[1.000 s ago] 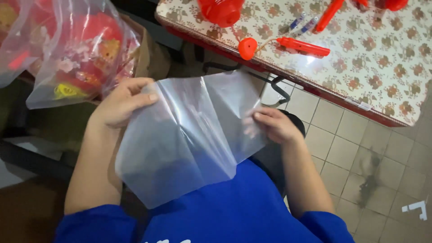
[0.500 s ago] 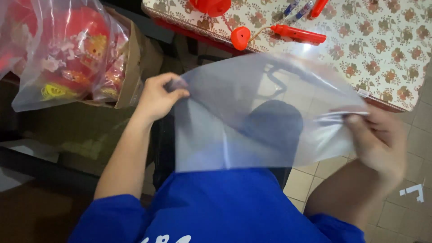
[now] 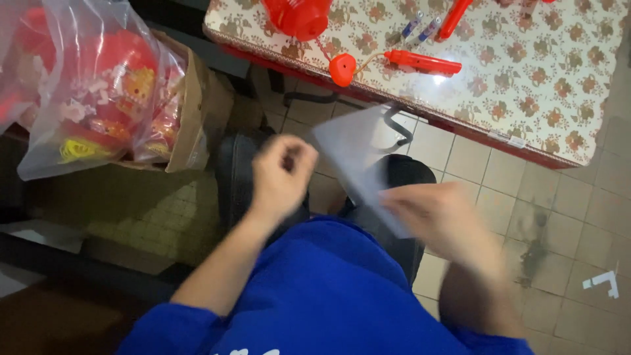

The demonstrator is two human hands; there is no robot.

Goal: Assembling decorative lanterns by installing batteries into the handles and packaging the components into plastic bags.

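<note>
Right hand (image 3: 442,217) grips the clear bag (image 3: 358,161) at its lower edge; heavy motion blur, so finger placement can't be resolved, but the film clearly runs up out of that hand. Left hand (image 3: 279,174) is loosely curled, fingers bunched near the thumb, just beside the bag's left edge. Can't tell if it pinches the film or is closed on nothing; blur again.

Head view, only one available:
- Bag sits between the two hands, above the lap, tilted up toward the table (image 3: 526,79). Its top corner overlaps the table edge. Film is translucent; outline on the right side fades into the floor tiles (image 3: 578,217).
- Table top: floral cloth, a red lantern (image 3: 299,14) cut off by the top frame edge, a red round cap (image 3: 342,69) on a cord, a red handle (image 3: 422,62), two pens (image 3: 420,27) partly visible.
- Left: a big bag (image 3: 85,92) of red lanterns, cropped at the left and top edges, resting against a cardboard box (image 3: 197,112). Contents are a jumble, individual pieces hard to separate.
- Blue shirt (image 3: 328,296) fills the bottom, hiding the lap. Dark chair (image 3: 233,171) mostly hidden behind arms and torso.
</note>
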